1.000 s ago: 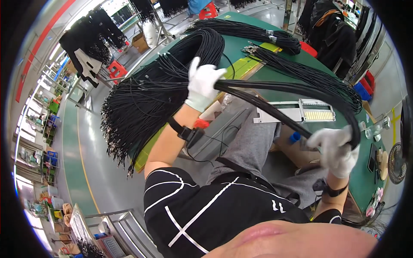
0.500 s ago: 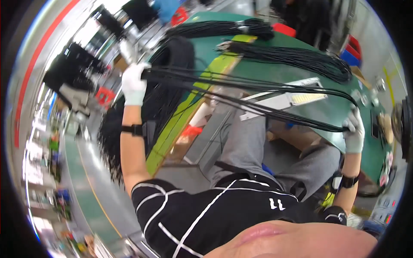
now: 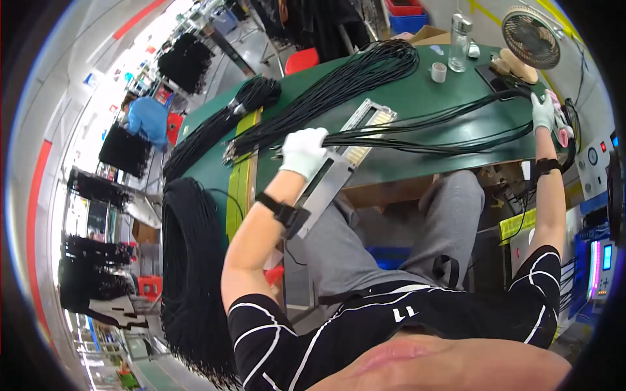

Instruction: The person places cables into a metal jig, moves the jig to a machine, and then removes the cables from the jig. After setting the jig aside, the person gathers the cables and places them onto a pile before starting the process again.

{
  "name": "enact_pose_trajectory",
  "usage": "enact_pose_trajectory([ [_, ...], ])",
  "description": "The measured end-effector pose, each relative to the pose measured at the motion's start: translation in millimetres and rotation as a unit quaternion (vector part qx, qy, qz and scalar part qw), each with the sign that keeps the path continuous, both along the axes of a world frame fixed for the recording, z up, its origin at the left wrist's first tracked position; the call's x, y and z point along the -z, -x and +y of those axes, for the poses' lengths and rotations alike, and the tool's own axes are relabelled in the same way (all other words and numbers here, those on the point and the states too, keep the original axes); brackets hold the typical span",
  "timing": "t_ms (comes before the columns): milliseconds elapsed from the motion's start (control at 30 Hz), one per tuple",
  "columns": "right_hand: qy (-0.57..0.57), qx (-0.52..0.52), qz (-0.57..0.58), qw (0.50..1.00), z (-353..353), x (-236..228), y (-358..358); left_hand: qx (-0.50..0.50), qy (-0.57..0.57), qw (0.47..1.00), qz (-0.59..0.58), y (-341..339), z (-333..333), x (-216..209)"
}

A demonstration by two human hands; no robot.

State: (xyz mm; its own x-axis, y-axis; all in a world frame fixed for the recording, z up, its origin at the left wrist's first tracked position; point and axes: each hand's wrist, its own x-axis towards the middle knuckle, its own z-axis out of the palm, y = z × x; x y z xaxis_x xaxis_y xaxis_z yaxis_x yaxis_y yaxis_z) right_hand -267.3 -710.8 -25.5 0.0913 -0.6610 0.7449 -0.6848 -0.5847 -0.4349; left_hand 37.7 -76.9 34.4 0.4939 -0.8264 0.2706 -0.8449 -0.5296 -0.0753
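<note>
A bundle of thin black cables (image 3: 450,150) stretches between my hands over the green table, split into two runs that bow apart. My left hand (image 3: 304,151), in a white glove, is closed around one end, above a long metal tray-like fixture (image 3: 319,207) with pale yellowish strips. At the table's right side my right hand (image 3: 542,113), also gloved, grips the looped end of the cables. Another long bundle of black cables (image 3: 339,91) lies on the table beyond my left hand. A tied cable bundle (image 3: 251,98) lies to its left.
A thick mass of black cables (image 3: 189,260) hangs at the table's left. Beyond my right hand are a small fan (image 3: 531,37), a glass bottle (image 3: 459,45), a white cup (image 3: 438,72) and a dark phone-like slab (image 3: 490,78). A red stool (image 3: 302,62) stands behind the table.
My view has turned to the right. My left hand has come from beside the hanging cable mass to above the metal fixture; both hands keep hold of the cables.
</note>
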Motion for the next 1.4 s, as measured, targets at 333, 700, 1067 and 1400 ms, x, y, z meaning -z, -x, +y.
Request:
enact_pose_trajectory([
  [333,0.037,-0.55,0.264,0.791,371.7,-13.5,-144.5,0.033,-0.102,0.994,-0.022,44.6,-102.0,21.0],
  [700,-0.118,-0.534,0.314,0.776,359.9,28.5,-182.3,-0.13,0.112,0.985,0.019,9.2,61.4,74.8],
  [1067,-0.106,-0.544,0.312,0.771,353.1,28.1,-185.3,-0.25,-0.048,0.96,0.113,102.2,44.7,70.8],
  [1400,-0.103,-0.552,0.309,0.768,353.5,31.3,-186.8,-0.293,0.018,0.936,0.194,130.9,41.6,66.6],
])
